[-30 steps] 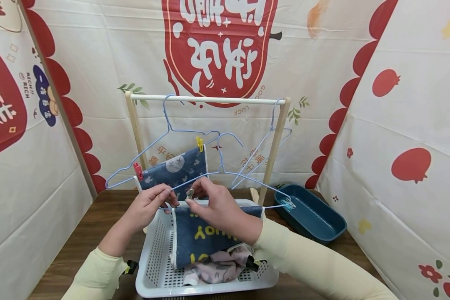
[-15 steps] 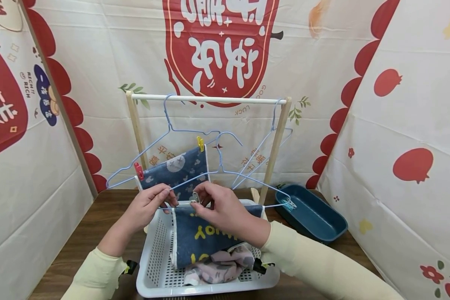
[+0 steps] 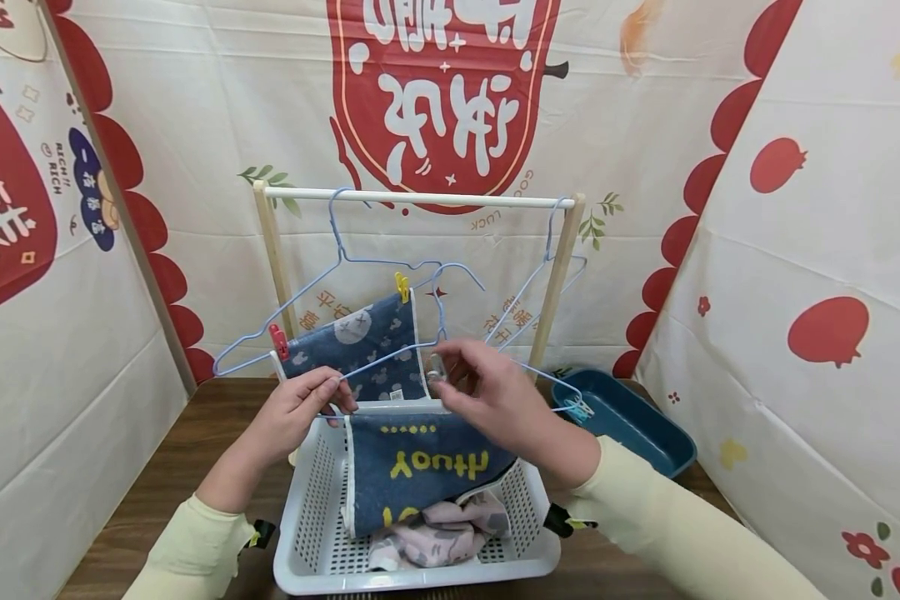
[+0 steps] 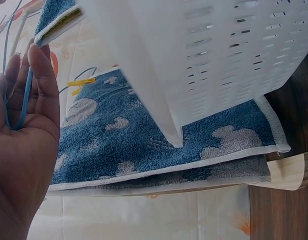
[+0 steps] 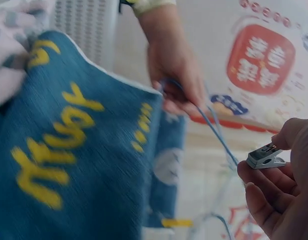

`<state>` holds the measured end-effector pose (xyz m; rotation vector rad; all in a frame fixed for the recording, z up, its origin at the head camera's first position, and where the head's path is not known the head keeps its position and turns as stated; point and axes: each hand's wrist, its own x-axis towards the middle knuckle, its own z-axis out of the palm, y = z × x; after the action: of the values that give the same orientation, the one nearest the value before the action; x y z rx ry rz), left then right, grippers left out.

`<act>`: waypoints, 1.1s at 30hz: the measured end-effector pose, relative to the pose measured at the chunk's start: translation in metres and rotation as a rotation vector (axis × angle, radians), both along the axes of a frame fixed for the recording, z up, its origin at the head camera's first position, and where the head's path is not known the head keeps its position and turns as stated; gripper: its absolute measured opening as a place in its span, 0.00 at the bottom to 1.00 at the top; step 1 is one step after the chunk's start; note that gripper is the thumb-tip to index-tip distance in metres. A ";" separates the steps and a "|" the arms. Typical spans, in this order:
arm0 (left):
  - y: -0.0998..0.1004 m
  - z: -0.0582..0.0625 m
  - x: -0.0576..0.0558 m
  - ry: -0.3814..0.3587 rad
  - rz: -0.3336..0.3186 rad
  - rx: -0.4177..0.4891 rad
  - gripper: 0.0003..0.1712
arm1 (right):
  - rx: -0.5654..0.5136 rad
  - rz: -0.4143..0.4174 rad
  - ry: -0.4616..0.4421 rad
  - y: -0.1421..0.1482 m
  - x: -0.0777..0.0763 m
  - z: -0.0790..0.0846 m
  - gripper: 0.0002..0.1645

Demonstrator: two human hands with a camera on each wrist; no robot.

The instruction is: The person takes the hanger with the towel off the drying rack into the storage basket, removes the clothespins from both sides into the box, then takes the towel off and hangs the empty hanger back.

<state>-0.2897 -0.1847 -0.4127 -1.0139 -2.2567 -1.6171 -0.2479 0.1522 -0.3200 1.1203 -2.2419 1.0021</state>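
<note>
My left hand (image 3: 292, 412) grips the left end of a blue wire hanger (image 3: 390, 357), fingers curled round the wire. Over the hanger's lower bar drapes a dark blue towel (image 3: 427, 467) with yellow letters, hanging into the basket. My right hand (image 3: 498, 400) pinches a small grey, see-through clothespin (image 5: 265, 156) between thumb and fingers, above the towel's top edge and apart from it. At the hanger's right end sit pale blue clothespins (image 3: 581, 408). In the left wrist view the wire loop lies across my left hand's (image 4: 31, 110) fingers.
A white perforated basket (image 3: 300, 533) holds a pink and grey cloth (image 3: 450, 533). Behind stands a wooden rack (image 3: 420, 198), bearing a hanger with another blue towel (image 3: 345, 342), held by a red clip (image 3: 278, 341) and a yellow clip (image 3: 402, 287). A teal tub (image 3: 645, 417) lies right.
My right hand has moved right and slightly up with the clothespin, away from my left hand, uncovering more of the towel's lettering. The left hand keeps its grip in place.
</note>
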 end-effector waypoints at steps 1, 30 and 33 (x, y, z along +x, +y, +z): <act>0.000 0.000 0.000 0.001 0.000 0.000 0.14 | -0.012 -0.010 0.012 0.005 0.000 0.004 0.21; 0.001 0.000 0.001 -0.006 0.016 -0.003 0.14 | -0.194 -0.522 -0.049 0.150 -0.049 0.026 0.25; 0.001 0.000 0.001 -0.006 0.014 0.000 0.14 | -0.172 -0.545 -0.143 0.165 -0.057 0.018 0.26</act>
<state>-0.2889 -0.1833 -0.4132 -0.9928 -2.2629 -1.6167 -0.3053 0.3175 -0.3017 0.3368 -2.3243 1.0302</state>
